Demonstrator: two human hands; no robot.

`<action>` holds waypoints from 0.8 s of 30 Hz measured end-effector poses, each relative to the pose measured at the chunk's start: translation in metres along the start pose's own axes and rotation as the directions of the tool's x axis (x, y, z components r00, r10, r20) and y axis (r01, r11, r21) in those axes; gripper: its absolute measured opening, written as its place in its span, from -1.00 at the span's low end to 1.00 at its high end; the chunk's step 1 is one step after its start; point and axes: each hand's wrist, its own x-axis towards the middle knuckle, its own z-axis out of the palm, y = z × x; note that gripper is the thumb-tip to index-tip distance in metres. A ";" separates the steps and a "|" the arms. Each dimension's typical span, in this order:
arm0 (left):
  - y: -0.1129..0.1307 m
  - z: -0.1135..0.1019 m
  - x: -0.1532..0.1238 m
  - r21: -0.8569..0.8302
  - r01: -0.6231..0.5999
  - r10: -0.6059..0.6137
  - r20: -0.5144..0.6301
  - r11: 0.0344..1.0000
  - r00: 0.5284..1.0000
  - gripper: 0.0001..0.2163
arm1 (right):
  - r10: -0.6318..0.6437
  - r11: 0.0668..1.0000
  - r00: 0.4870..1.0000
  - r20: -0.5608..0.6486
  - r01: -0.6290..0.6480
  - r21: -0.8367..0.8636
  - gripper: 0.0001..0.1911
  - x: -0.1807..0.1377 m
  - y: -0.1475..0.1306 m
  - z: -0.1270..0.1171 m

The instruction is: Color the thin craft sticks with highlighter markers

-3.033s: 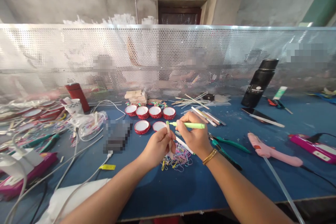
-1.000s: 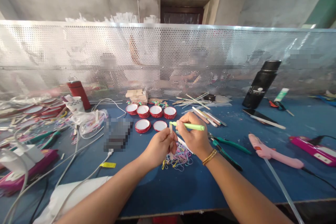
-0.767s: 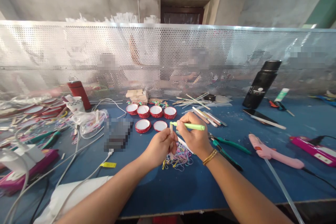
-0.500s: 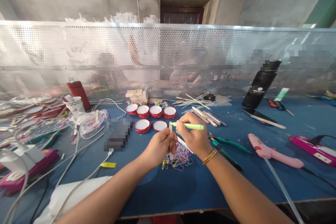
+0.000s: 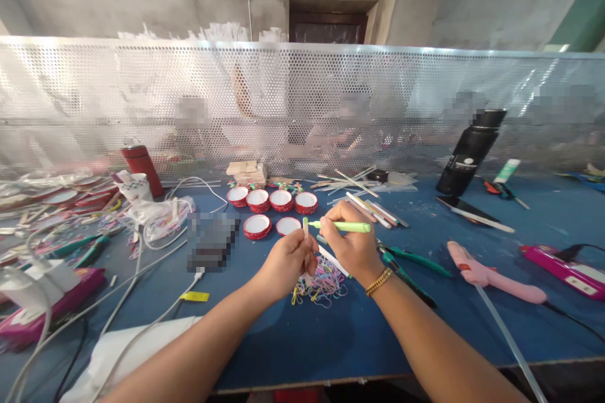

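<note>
My left hand (image 5: 292, 259) pinches a thin wooden stick (image 5: 306, 233) held upright; its top end is coloured green. In my right hand (image 5: 348, 240) is a light green marker (image 5: 353, 227), lying sideways with its tip at the stick's top. Whether the tip touches the wood is hard to tell. Beneath both hands lies a tangle of pastel elastic cords (image 5: 326, 282). A white pen-like stick (image 5: 334, 261) lies partly behind my right hand. Just beyond are small round red-rimmed white discs (image 5: 257, 225) in stacks.
Green-handled pliers (image 5: 418, 261) and a pink glue gun (image 5: 491, 274) lie to the right. A black bottle (image 5: 470, 154) stands behind them. On the left are a phone (image 5: 215, 244), cables, a paper cup (image 5: 135, 187) and a red bottle (image 5: 142, 170). A perforated metal screen (image 5: 302, 75) borders the back.
The marker and my right hand have shifted very slightly to the right. The stick's top has tipped slightly left, and its green patch shows more clearly.
</note>
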 end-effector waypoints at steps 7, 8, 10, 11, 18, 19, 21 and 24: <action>0.001 0.002 -0.001 0.052 -0.021 0.020 0.019 0.998 1.000 -0.71 | 0.020 0.999 0.999 0.032 -0.021 0.028 -0.78 -0.003 0.000 0.003; 0.001 0.002 -0.001 0.054 -0.023 0.022 0.022 0.998 1.000 -0.71 | 0.018 0.999 0.999 0.030 -0.018 0.029 -0.78 -0.003 0.000 0.002; 0.001 0.002 -0.001 0.047 -0.018 0.017 0.014 0.999 1.000 -0.72 | 0.011 1.000 1.000 0.014 -0.011 0.026 -0.78 -0.002 -0.001 0.001; 0.001 0.001 -0.001 0.042 -0.010 0.010 0.007 0.999 1.000 -0.72 | 0.006 1.000 1.000 0.000 -0.006 0.021 -0.78 -0.001 -0.001 0.001; 0.002 0.000 0.000 0.029 0.006 -0.006 -0.004 1.000 1.000 -0.72 | -0.018 1.000 1.000 -0.017 0.018 -0.013 -0.77 0.001 -0.001 -0.001; 0.002 0.000 0.000 0.026 0.007 -0.007 -0.004 1.000 1.000 -0.72 | -0.014 1.000 1.000 -0.010 0.013 -0.010 -0.77 0.000 -0.001 -0.001; 0.002 0.000 0.000 0.025 0.005 -0.005 -0.004 1.000 1.000 -0.71 | 0.000 1.000 1.000 0.002 0.001 0.000 -0.77 0.000 -0.001 0.000; 0.001 0.001 0.001 0.030 0.000 0.000 0.002 1.000 1.000 -0.70 | 0.018 1.000 1.000 0.011 -0.018 0.019 -0.77 -0.001 0.001 0.001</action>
